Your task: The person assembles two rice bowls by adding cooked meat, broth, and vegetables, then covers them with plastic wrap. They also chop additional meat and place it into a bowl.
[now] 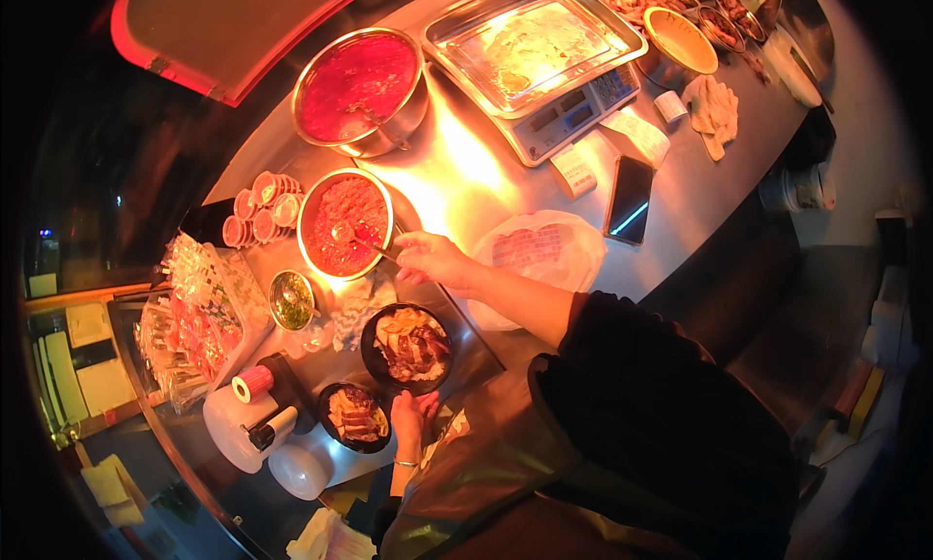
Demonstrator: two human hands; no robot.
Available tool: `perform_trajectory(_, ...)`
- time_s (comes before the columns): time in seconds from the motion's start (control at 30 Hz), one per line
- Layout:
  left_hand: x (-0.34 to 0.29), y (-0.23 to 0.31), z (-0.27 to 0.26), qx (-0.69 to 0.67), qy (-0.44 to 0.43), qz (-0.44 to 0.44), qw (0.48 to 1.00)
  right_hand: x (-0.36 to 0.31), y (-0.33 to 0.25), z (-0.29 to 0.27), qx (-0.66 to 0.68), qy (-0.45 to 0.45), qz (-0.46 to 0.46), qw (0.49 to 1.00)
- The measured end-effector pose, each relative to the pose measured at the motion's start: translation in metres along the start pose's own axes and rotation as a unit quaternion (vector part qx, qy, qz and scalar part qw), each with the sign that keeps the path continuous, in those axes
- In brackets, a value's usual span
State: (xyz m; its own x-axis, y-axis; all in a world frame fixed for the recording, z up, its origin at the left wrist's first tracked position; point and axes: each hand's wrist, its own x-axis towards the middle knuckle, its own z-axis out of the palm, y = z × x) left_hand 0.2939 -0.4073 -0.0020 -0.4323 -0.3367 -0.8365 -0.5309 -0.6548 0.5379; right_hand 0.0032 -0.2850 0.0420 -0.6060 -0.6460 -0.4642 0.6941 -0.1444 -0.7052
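Warm red-orange light falls over a steel counter (695,196) whose edges bend with the wide view. Above it, the right hand (432,261) has its fingers closed around the handle of a metal spoon (373,246), the spoon's head resting in chopped red food (345,201) inside a round metal basin (390,210). The left hand (410,429) has its fingers at the near edge of a black bowl (368,351) of sliced meat over rice; how firmly it grips, I cannot tell. That bowl sits just below the basin, and a smaller black bowl (324,419), also with sliced meat, stands close to its lower left. Left of these are a small metal bowl (272,305) of chopped greens, lidded cups (264,210) and a pile of wrapped packets (199,312). Beyond the basin stands a large metal pot (398,123) of red liquid. Farther right, a shallow metal tray (437,40) rests on a scale (569,118), near a dark phone (630,201) and a pale glove (714,113).
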Motion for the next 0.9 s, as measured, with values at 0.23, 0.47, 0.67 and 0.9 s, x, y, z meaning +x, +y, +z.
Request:
perform_trajectory(0.23,0.004,0.022,0.011,0.021,-0.002,0.002,1.000,0.000,0.007,0.011,-0.097,-0.037,0.042,0.994)
perform_trajectory(0.47,-0.002,0.024,0.011,0.015,0.005,-0.019,1.000,0.017,-0.003,0.035,-0.060,-0.061,-0.027,0.996)
perform_trajectory(0.67,-0.006,0.025,0.010,0.031,-0.009,0.001,0.999,0.045,-0.004,0.053,-0.183,0.034,-0.231,0.955)
perform_trajectory(0.9,-0.010,0.027,0.012,0.047,-0.014,0.003,0.999,0.046,0.003,0.052,-0.224,0.113,-0.248,0.936)
